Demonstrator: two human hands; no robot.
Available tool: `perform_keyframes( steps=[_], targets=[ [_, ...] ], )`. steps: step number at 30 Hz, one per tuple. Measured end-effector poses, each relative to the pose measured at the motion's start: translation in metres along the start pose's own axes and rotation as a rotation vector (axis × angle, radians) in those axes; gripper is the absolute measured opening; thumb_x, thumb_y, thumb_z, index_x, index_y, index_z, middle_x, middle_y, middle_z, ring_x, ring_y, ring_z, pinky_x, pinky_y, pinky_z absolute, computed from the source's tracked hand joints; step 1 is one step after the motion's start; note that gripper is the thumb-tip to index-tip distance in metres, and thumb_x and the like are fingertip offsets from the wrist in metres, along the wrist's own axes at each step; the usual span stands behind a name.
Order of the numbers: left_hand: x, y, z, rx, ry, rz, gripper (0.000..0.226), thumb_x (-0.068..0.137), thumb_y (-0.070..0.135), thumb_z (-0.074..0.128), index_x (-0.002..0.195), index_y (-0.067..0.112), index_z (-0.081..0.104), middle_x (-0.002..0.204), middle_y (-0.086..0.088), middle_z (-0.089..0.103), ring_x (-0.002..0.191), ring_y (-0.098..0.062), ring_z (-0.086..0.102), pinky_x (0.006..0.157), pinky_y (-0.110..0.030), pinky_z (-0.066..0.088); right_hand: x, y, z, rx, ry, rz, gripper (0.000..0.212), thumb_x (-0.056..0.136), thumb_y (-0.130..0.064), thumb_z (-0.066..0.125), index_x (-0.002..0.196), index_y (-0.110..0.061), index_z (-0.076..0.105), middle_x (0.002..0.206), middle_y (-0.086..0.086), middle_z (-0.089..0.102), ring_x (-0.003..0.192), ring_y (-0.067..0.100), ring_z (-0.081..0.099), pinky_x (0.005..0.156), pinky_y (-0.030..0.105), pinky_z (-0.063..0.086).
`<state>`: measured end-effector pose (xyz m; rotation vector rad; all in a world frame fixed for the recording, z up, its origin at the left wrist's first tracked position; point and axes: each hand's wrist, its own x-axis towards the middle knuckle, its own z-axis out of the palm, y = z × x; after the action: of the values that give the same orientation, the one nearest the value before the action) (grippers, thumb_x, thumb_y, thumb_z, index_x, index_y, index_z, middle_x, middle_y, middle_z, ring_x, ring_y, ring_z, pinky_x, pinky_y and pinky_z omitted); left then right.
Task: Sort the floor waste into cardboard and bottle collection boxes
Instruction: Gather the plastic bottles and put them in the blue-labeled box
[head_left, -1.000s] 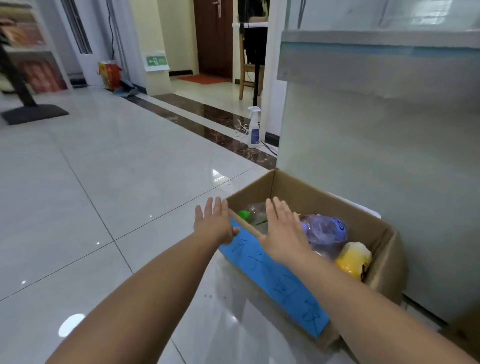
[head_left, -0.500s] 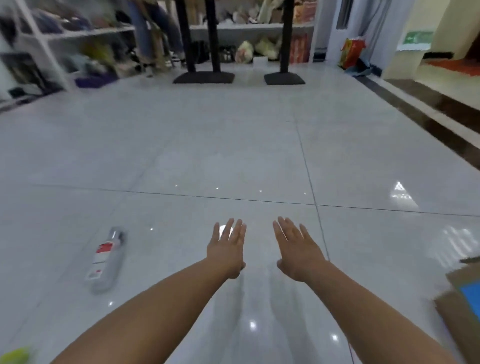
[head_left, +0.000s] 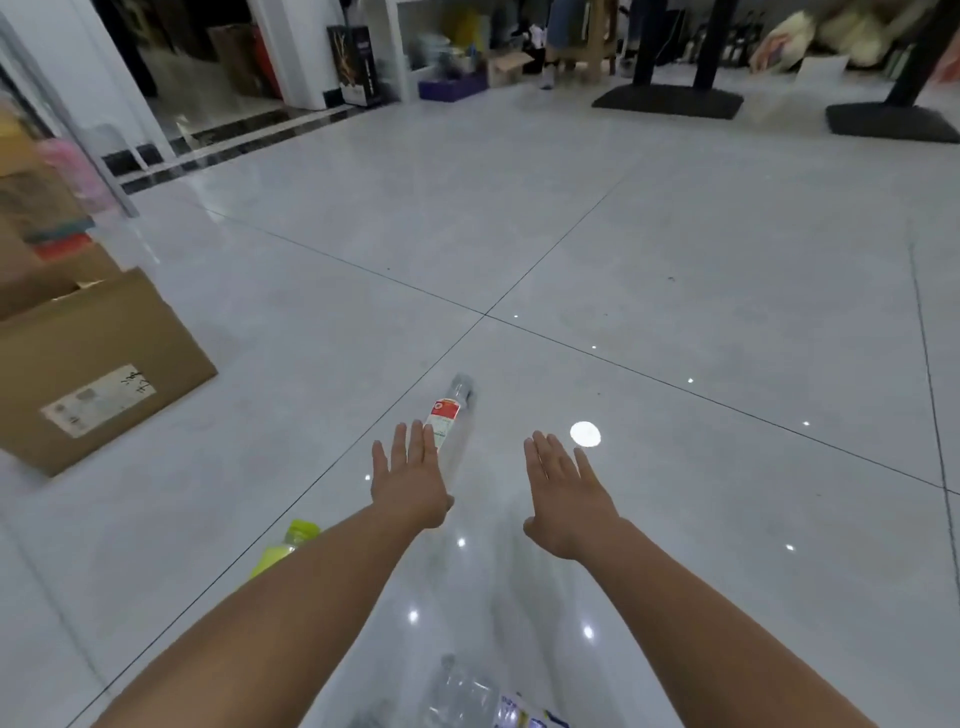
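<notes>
Head cam: left hand (head_left: 410, 480) & right hand (head_left: 563, 491) empty, fingers spread; bottle (head_left: 451, 415) red/white label, text unreadable.

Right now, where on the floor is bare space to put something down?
Bare tiles lie right of the right hand and ahead, up to the black stand bases. Crowded: the bottle by the left hand, the cardboard box at left.

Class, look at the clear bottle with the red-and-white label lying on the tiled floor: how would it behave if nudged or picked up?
The clear bottle lies on its side on glossy floor tiles, so a nudge would probably roll it. It looks empty, thin plastic: likely light and may dent when squeezed. Both the left hand and right hand are open, untouching.
</notes>
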<state>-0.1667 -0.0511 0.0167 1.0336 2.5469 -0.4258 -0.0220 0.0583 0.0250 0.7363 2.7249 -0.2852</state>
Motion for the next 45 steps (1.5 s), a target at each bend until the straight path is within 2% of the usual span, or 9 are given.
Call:
perform_keyframes(
  steps=[8,13,19,27,35,39,40,43,45],
  targets=[
    [0.023,-0.023,0.026,-0.040,-0.090,-0.001,0.092,0.098,0.048,0.040,0.148,0.004,-0.022,0.157,-0.008,-0.028,0.145,-0.027,-0.025,0.117,-0.049,-0.010,0.041,-0.005,-0.025,-0.149,0.002,-0.084,0.082,0.095,-0.026,0.042,0.151,-0.006,-0.015,0.160,0.007,-0.020,0.148,0.019,-0.018,0.120,0.040,-0.011],
    [0.055,0.001,0.026,-0.185,-0.050,-0.019,0.093,0.097,0.053,0.038,0.149,0.004,-0.021,0.156,-0.010,-0.029,0.146,-0.028,-0.023,0.118,-0.049,-0.007,0.058,0.013,-0.035,-0.106,0.052,-0.071,0.085,0.094,-0.028,0.045,0.151,-0.007,-0.015,0.160,0.006,-0.020,0.148,0.018,-0.018,0.121,0.040,-0.010],
    [0.086,-0.003,0.029,-0.207,-0.004,-0.028,0.092,0.097,0.049,0.041,0.149,0.002,-0.019,0.158,-0.011,-0.025,0.148,-0.028,-0.018,0.119,-0.045,0.000,0.065,0.028,-0.013,-0.089,-0.038,-0.031,0.083,0.095,-0.029,0.042,0.151,-0.006,-0.016,0.160,0.007,-0.020,0.148,0.018,-0.019,0.121,0.040,-0.011],
    [0.111,0.004,0.052,-0.395,0.107,-0.084,0.082,0.096,0.025,0.052,0.152,0.000,-0.002,0.156,-0.016,0.016,0.139,-0.029,0.031,0.110,-0.035,0.033,0.085,0.038,0.021,-0.045,-0.119,-0.021,0.086,0.094,-0.029,0.044,0.151,-0.006,-0.017,0.159,0.006,-0.022,0.148,0.017,-0.019,0.120,0.039,-0.011],
    [0.098,-0.011,0.065,-0.209,0.249,0.390,0.085,0.077,-0.016,0.042,0.153,0.016,0.017,0.158,0.001,0.022,0.148,-0.021,0.014,0.121,-0.032,0.004,0.100,0.036,0.054,-0.020,-0.161,-0.036,0.091,0.092,-0.031,0.048,0.150,-0.005,-0.018,0.159,0.008,-0.023,0.147,0.019,-0.020,0.119,0.039,-0.010],
    [0.095,-0.005,0.079,-0.112,0.398,0.534,0.075,0.068,-0.013,0.033,0.138,0.008,0.049,0.145,-0.010,0.047,0.137,-0.033,0.041,0.114,-0.044,0.023,0.095,0.043,0.077,0.014,-0.204,0.000,0.101,0.089,-0.040,0.056,0.151,-0.004,-0.016,0.160,0.010,-0.018,0.149,0.022,-0.016,0.120,0.039,-0.007],
    [0.091,-0.002,0.080,-0.087,0.364,0.542,0.077,0.070,-0.015,0.035,0.143,0.008,0.043,0.151,-0.009,0.039,0.141,-0.032,0.033,0.115,-0.043,0.018,0.091,0.043,0.084,0.043,-0.215,0.016,0.100,0.090,-0.039,0.056,0.151,-0.004,-0.015,0.160,0.010,-0.017,0.149,0.022,-0.014,0.120,0.038,-0.006],
    [0.083,0.001,0.083,-0.051,0.289,0.542,0.090,0.078,-0.015,0.034,0.154,0.017,-0.002,0.161,0.001,-0.011,0.148,-0.020,-0.013,0.119,-0.033,-0.009,0.081,0.043,0.098,0.133,-0.195,0.052,0.087,0.096,-0.037,0.048,0.152,-0.004,-0.010,0.161,0.010,-0.010,0.150,0.022,-0.008,0.121,0.036,-0.001],
    [0.079,0.001,0.083,-0.007,0.315,0.559,0.097,0.077,-0.013,0.036,0.149,0.022,-0.019,0.159,0.003,-0.020,0.146,-0.017,-0.022,0.119,-0.033,-0.010,0.078,0.045,0.102,0.158,-0.173,0.056,0.082,0.098,-0.038,0.044,0.152,-0.004,-0.008,0.161,0.011,-0.008,0.150,0.023,-0.006,0.121,0.035,0.001]
  ],
)
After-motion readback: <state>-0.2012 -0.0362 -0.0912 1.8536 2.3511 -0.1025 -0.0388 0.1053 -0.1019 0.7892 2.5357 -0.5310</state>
